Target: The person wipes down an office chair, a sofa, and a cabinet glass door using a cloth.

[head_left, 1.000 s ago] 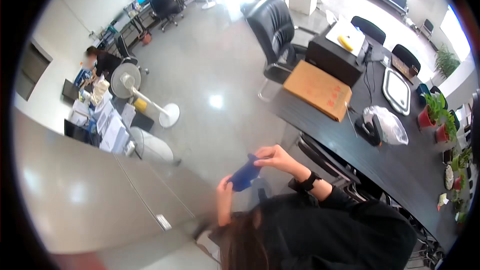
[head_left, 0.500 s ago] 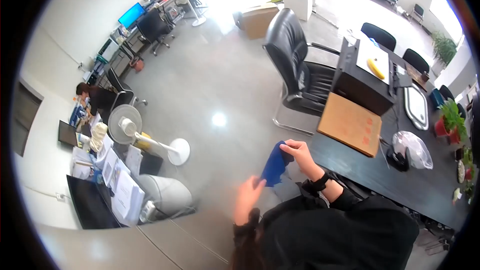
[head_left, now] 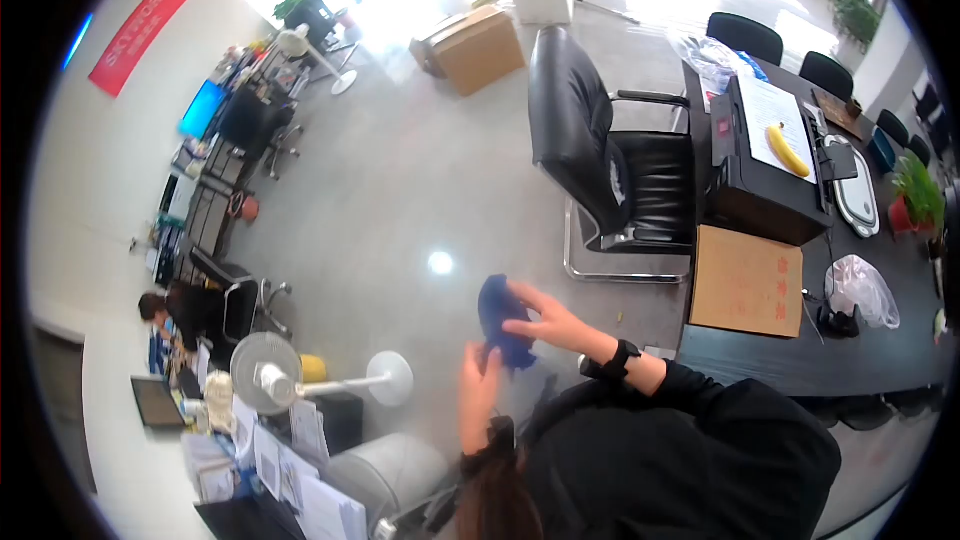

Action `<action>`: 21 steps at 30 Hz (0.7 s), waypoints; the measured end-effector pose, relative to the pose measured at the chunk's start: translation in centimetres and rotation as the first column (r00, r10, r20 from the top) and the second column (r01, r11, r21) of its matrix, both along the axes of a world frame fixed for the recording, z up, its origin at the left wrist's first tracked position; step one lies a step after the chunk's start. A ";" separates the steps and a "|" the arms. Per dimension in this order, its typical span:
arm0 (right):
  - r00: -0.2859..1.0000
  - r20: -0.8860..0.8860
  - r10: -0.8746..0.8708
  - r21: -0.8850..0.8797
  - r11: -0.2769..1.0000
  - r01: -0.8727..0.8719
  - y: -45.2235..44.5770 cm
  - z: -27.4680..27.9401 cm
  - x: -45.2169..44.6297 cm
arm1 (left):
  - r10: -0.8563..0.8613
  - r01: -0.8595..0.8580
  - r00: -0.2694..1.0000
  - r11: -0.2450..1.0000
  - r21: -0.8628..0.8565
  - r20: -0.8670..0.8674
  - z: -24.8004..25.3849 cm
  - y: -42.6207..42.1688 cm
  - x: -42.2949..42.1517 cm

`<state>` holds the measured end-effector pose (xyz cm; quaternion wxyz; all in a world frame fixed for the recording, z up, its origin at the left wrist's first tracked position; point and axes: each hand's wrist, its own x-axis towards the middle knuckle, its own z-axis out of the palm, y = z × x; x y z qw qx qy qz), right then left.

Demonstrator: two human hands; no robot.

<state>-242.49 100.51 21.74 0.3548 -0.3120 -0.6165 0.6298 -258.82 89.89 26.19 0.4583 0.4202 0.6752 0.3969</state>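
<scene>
A dark blue cloth-like item [head_left: 500, 318] hangs in front of my body, above the grey floor. My right hand [head_left: 543, 323] grips it from the right side, with fingers over its surface. Lower down on the left, my left hand [head_left: 480, 377] pinches its bottom left edge; the fingers are slightly blurred. Both wrists wear black bands. What exactly the blue item is, I cannot make out.
A black office chair [head_left: 610, 160] stands ahead. On the dark table [head_left: 850, 350] lie a brown folder [head_left: 747, 282], a black printer [head_left: 765, 205] with a banana [head_left: 788, 150], and a plastic bag. To the left are a white fan [head_left: 266, 374] and a seated person [head_left: 190, 320].
The view has turned, bringing the chair and table further round. The blue item has gone from stretched out between both hands to bunched and hanging, and my hands are closer together.
</scene>
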 end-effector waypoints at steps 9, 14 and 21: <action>0.773 -0.021 -0.634 -0.109 0.770 0.628 15.6 0.7 -5.6 | -0.380 0.365 0.912 0.923 0.119 0.152 -2.7 22.5 -6.8; 0.304 -0.010 -0.953 0.218 0.294 0.931 23.6 3.5 -6.1 | -0.711 0.682 0.694 0.699 0.213 0.109 1.1 37.1 -6.1; -0.088 0.313 -0.946 0.584 0.119 0.803 29.0 3.0 -1.6 | -0.941 0.945 0.281 0.237 0.227 -0.189 1.6 50.3 -0.6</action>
